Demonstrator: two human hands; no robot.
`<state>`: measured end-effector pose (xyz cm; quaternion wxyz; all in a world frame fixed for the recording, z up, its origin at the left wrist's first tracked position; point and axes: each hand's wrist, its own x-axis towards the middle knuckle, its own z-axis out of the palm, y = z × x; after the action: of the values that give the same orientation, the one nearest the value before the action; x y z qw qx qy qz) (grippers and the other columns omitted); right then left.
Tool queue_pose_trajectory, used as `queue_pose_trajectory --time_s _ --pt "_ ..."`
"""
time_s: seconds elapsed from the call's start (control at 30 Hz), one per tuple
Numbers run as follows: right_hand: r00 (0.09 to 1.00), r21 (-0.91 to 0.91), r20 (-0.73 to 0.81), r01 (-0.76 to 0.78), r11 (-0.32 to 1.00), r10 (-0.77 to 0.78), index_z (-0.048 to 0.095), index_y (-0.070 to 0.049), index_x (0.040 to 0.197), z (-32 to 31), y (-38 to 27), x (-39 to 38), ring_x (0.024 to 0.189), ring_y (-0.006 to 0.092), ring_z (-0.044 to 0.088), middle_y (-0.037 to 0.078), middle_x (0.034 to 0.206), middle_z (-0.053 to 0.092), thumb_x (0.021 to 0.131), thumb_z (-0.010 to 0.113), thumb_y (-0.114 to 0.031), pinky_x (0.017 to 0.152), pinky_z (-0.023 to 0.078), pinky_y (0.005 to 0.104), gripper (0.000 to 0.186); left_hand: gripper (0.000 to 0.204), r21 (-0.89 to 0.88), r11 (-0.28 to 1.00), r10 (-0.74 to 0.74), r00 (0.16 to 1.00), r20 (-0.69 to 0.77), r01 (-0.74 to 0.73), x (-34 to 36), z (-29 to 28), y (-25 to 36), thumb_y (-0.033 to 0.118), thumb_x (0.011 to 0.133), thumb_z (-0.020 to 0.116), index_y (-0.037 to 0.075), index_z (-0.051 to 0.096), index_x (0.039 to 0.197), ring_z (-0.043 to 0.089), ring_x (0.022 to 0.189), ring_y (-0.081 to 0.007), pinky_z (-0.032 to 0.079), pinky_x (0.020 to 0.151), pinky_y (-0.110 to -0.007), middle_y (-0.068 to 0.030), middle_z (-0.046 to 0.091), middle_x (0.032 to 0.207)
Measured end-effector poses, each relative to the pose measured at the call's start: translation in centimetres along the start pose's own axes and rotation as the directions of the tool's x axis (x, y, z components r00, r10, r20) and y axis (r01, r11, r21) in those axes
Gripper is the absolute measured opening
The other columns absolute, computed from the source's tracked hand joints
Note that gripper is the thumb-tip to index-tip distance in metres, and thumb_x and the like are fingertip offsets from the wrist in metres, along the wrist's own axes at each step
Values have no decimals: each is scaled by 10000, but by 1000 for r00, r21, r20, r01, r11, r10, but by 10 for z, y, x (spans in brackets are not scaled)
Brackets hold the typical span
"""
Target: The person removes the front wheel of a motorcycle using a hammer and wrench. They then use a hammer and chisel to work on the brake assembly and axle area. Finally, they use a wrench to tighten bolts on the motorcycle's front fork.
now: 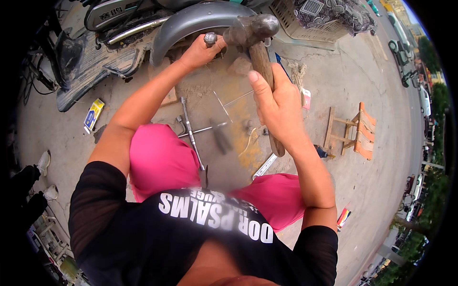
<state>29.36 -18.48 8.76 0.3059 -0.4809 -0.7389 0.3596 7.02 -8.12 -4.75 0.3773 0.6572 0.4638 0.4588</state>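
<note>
- Right hand (281, 107): wrapped round the wooden handle of 1 hammer (253, 32), thumb along the shaft; the hammer head is raised near the left hand.
- Left hand (201, 52): curled round 1 steel rod (210, 39), round end showing; lower part hidden.
- Grey fender (183, 23): curved edge just beyond the left hand; contact unclear.
- Concrete floor (350, 186): spreads between right forearm (313, 171) and folding stool (365, 131); 1 4-way lug wrench (192, 132) lies beside the left knee (162, 150).
</note>
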Motion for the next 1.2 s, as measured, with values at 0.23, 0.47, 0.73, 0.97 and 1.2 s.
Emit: queue_pose_trajectory --time_s 0.23,0.47,0.73,0.97,1.2 --pt "991 -229 133 56 972 -26 465 14 1034 15 -6 -1 719 493 598 265 694 594 936 581 -327 599 453 526 373 201 60 920 391 919 -51 -388 0 4 -14 216 926 605 20 648 936 491 705 -82 473 693 -290 -6 606 740" --pt "975 -51 49 220 974 -218 459 15 1005 17 -37 2 704 488 598 271 674 588 935 581 -328 576 443 522 371 198 -2 999 37 999 -40 -37 -16 -11 -18 209 925 618 18 660 954 487 728 -78 472 716 -278 12 621 789" --pt "982 -156 184 80 985 -51 470 3 1012 23 -56 14 715 471 607 267 718 593 938 586 -313 581 452 507 345 228 -48 991 115 982 -149 -123 -20 -17 -26 260 921 592 40 634 875 559 789 -157 456 758 -325 -44 609 814" --pt "966 -323 240 177 930 -100 480 24 977 21 -58 43 689 465 608 268 713 604 943 572 -325 597 465 500 363 224 -307 950 -15 978 -210 -52 -13 -14 -11 267 968 551 52 597 923 516 780 -103 459 713 -297 19 558 833" --pt "902 -321 313 396 860 -299 501 31 970 26 -99 43 713 407 648 235 726 646 944 558 -350 625 482 462 386 239 -335 942 -25 990 -142 -24 -13 -38 -55 257 957 564 31 628 912 501 748 -87 449 676 -289 20 583 795"
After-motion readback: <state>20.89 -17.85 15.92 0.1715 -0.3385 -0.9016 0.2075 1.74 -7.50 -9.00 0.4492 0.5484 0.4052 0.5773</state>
